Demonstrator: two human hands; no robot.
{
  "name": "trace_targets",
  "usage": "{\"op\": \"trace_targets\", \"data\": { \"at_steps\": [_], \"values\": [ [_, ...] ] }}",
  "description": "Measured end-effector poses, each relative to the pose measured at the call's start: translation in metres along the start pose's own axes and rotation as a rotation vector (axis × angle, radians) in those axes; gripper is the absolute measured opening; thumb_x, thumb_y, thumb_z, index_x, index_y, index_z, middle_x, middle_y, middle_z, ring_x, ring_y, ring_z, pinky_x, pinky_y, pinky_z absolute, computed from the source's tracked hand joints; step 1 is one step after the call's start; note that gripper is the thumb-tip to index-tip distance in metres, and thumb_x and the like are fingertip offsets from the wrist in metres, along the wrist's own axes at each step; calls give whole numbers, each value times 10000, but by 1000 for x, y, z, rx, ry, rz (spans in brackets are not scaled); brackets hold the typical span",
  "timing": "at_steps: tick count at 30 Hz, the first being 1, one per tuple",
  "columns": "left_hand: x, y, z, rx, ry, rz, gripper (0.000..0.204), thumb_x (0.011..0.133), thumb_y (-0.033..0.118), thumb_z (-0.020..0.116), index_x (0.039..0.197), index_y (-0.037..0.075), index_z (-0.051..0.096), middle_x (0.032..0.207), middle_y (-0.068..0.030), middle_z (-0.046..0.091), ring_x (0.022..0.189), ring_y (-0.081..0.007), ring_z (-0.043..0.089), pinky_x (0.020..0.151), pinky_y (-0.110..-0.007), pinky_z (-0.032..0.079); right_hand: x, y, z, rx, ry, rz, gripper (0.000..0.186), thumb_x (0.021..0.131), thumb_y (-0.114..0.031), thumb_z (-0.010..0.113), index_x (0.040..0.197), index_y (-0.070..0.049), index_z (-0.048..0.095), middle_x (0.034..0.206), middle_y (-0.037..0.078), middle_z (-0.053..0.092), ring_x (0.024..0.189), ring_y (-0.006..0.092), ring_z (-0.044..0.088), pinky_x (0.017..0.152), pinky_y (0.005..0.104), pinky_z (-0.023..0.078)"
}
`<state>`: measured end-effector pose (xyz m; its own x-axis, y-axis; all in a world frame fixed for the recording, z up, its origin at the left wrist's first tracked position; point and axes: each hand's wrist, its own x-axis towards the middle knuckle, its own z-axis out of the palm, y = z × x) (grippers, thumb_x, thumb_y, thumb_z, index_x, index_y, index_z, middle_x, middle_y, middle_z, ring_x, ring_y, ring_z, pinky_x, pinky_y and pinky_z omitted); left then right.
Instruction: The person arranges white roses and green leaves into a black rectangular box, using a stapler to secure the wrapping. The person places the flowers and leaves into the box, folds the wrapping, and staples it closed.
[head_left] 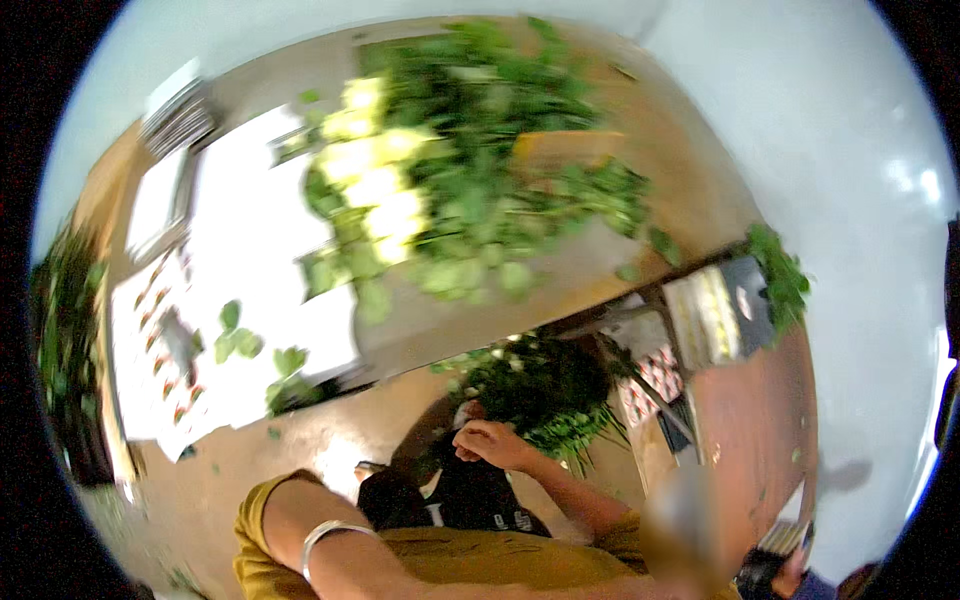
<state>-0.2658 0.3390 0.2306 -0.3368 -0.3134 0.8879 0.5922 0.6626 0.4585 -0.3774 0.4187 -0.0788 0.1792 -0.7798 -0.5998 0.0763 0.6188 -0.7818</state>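
My right hand (490, 443) is held in front of my black shorts (455, 500), its fingers loosely curled with nothing visible in them. Just beyond it lies a dark heap of leafy stems (540, 385) below the table edge. My left forearm, with a pale bracelet (335, 530), crosses the lower edge toward the right; a blurred patch hides where it ends, and the left hand does not show. On the table, pale yellow roses (380, 165) lie with their heads to the left and their green leafy stems (480, 110) to the right.
White paper sheets (255, 200) cover the table's left part, near a red-patterned sheet (160, 345) and loose leaves (235, 335). An orange block (565, 148) lies among the stems. On the right, a wrapped pale bunch (705, 315) rests on a side surface. Tall greenery (70, 340) stands far left.
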Motion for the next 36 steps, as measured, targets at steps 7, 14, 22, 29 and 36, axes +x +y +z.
{"op": "trace_targets", "data": {
  "at_steps": [7, 14, 22, 29, 36],
  "values": [
    [-63, 150, -198, 596, -49, 207, 167, 603, 38, 601, 739, 14, 695, 559, -4, 508, 571, -142, 570, 699, -272, 556, 79, -38, 222, -368, -414, -155, 358, 953, -350, 468, 994, -10, 573, 813, 63, 606, 711, 130, 556, 677, 301, 461],
    [-123, 298, -340, 1116, 27, 440, 93, 670, 127, 597, 672, 124, 690, 529, 47, 530, 477, -66, 540, 739, -204, 480, 131, -130, 436, -429, -875, -239, 202, 942, -201, 508, 1002, -21, 575, 848, 28, 616, 773, 85, 583, 703, 243, 475],
    [-267, 345, -505, 1231, 989, -427, 419, 795, -107, 364, 1148, -13, 570, 995, -121, 588, 887, -179, 563, 826, -269, 435, 274, -272, 607, -367, -972, -259, 233, 953, -165, 467, 1077, 12, 553, 933, 99, 625, 827, 152, 614, 745, 275, 509],
    [-386, 374, -731, 1522, 1226, -686, 377, 892, 49, 419, 1255, -11, 497, 1290, -129, 506, 1201, -225, 472, 1032, -320, 317, 424, -241, 749, -160, -968, -18, 351, 943, -158, 482, 1224, 50, 442, 1097, 207, 580, 989, 275, 595, 880, 363, 496],
    [-401, 384, -890, 1813, 835, -999, 281, 849, 60, 471, 1096, -20, 576, 1198, -163, 543, 1108, -322, 511, 948, -373, 407, 488, -209, 817, 116, -621, 90, 388, 930, -137, 486, 1236, 70, 369, 1168, 246, 497, 1110, 343, 508, 968, 437, 441]
  ]
}}
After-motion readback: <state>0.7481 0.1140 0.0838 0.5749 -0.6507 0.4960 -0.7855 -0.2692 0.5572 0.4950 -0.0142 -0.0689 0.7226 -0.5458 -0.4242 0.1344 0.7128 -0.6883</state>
